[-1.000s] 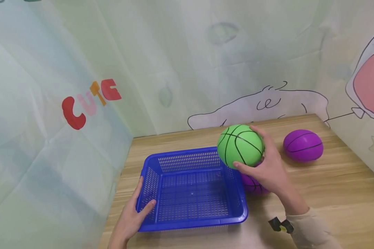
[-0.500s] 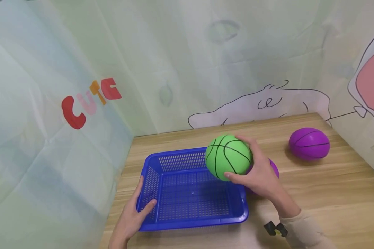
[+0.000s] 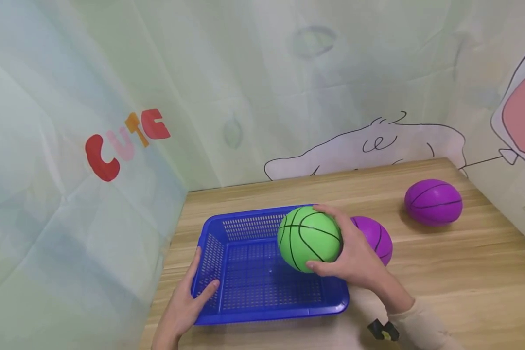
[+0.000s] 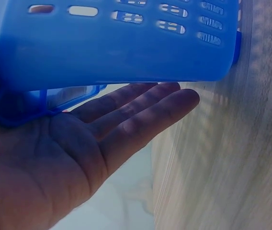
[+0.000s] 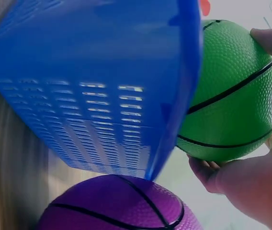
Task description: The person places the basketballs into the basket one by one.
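Both hands grip, left hand [image 3: 181, 304] the blue basket [image 3: 271, 315], right hand [image 3: 356, 255] the green ball [image 3: 308, 238] over it.

Right hand [image 3: 349, 253] grips, left hand [image 3: 183, 299] holds thumb [image 3: 208, 292] apart

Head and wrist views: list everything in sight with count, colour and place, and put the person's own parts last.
Rectangular perforated plastic basket: 1, blue, on the tabletop
Round green ball with black lines: 1, green, over the basket's right end
Rounded purple balls with black lines: 2, purple, one beside the basket's right wall, one farther back at right
Wood-grain tabletop: 1, light brown, underneath
Printed backdrop: count unclear, pale green and blue, behind and at both sides
Small black item: 1, black with yellow, by the right sleeve
Right sleeve: 1, beige, lower right
Left hand: 1, bare, holding the basket's left side
Right hand: 1, bare, gripping the green ball
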`<move>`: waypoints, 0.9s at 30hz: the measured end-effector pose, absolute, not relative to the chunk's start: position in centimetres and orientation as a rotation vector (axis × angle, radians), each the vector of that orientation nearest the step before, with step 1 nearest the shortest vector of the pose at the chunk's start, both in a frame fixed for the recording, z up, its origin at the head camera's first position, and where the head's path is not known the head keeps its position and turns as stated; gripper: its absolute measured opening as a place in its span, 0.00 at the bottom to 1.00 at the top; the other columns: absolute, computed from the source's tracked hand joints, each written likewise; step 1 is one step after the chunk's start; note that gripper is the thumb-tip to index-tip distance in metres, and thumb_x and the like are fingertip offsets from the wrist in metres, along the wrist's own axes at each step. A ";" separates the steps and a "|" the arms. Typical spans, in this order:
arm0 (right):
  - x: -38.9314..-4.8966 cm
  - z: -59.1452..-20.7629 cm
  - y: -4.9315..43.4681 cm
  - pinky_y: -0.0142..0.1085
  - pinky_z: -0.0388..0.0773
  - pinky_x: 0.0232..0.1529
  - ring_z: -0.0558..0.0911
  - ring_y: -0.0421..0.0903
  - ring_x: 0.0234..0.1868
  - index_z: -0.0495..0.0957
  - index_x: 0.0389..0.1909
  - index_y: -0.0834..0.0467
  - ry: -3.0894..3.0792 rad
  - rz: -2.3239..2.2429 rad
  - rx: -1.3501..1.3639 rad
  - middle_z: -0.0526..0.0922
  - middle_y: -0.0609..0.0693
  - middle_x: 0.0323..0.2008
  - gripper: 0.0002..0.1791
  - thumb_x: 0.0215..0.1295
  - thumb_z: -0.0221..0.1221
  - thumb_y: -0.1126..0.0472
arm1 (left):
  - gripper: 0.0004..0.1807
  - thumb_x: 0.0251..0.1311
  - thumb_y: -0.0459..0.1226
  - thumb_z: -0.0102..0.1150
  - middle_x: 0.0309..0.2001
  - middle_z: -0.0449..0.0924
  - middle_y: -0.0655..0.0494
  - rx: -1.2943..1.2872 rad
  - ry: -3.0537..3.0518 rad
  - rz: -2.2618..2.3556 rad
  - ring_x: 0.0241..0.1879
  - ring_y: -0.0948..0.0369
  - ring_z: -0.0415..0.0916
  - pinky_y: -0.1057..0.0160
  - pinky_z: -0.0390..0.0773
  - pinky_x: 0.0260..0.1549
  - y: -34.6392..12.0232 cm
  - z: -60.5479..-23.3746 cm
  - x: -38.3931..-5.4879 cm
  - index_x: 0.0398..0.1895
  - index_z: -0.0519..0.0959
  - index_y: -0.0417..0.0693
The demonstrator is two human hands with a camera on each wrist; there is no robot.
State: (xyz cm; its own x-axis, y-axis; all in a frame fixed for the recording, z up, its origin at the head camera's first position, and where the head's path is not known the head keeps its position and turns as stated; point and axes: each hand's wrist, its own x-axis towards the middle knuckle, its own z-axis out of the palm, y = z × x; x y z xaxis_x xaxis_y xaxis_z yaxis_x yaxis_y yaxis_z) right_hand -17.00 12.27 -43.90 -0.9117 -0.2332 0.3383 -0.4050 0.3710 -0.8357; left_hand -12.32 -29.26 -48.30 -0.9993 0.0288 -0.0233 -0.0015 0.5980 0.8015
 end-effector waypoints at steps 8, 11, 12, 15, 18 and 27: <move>-16.7 -44.8 12.2 0.52 0.91 0.54 0.83 0.57 0.65 0.64 0.83 0.30 -2.520 1.577 0.710 0.73 0.49 0.74 0.65 0.43 0.89 0.42 | 0.53 0.80 0.51 0.65 0.91 0.43 0.40 -0.004 2.775 1.376 0.85 0.31 0.51 0.24 0.57 0.79 -29.3 -48.3 -12.3 0.95 0.42 0.60; -16.6 -45.0 12.1 0.53 0.89 0.56 0.83 0.56 0.65 0.65 0.83 0.30 -2.546 1.556 0.729 0.74 0.50 0.72 0.65 0.41 0.90 0.41 | 0.52 0.80 0.50 0.66 0.91 0.44 0.40 0.008 2.782 1.391 0.85 0.31 0.51 0.24 0.57 0.79 -29.4 -48.4 -12.3 0.94 0.43 0.59; -16.6 -45.0 12.0 0.52 0.89 0.56 0.83 0.55 0.65 0.65 0.83 0.32 -2.557 1.548 0.727 0.75 0.50 0.72 0.66 0.40 0.90 0.41 | 0.52 0.80 0.50 0.66 0.91 0.44 0.40 0.009 2.783 1.393 0.85 0.31 0.51 0.23 0.57 0.79 -29.4 -48.4 -12.3 0.94 0.43 0.59; -16.5 -45.1 11.9 0.52 0.88 0.57 0.83 0.55 0.65 0.64 0.85 0.38 -2.601 1.511 0.703 0.76 0.52 0.72 0.69 0.38 0.90 0.40 | 0.52 0.80 0.50 0.65 0.91 0.44 0.41 0.004 2.777 1.402 0.86 0.30 0.49 0.23 0.55 0.79 -29.4 -48.4 -12.2 0.94 0.43 0.60; -16.4 -45.3 11.7 0.53 0.88 0.58 0.83 0.55 0.65 0.62 0.85 0.43 -2.634 1.462 0.675 0.76 0.53 0.72 0.72 0.36 0.90 0.38 | 0.52 0.80 0.51 0.65 0.91 0.43 0.41 -0.010 2.766 1.401 0.86 0.30 0.48 0.22 0.54 0.79 -29.4 -48.3 -12.2 0.94 0.42 0.61; -16.6 -46.0 11.2 0.52 0.88 0.61 0.82 0.49 0.65 0.66 0.82 0.49 -2.641 1.305 0.799 0.76 0.48 0.70 0.70 0.33 0.90 0.41 | 0.52 0.80 0.49 0.65 0.91 0.44 0.42 0.008 2.761 1.427 0.86 0.30 0.50 0.23 0.55 0.80 -29.4 -48.3 -12.3 0.94 0.43 0.59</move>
State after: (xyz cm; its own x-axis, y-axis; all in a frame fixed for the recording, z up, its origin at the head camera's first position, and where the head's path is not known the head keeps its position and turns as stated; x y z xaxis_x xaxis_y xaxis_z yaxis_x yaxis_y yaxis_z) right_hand -16.58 11.24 -45.99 -0.8592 -0.4143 0.3001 -0.4901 0.4982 -0.7153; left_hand -12.29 -29.35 -48.34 -0.9994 0.0198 -0.0269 -0.0105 0.5784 0.8157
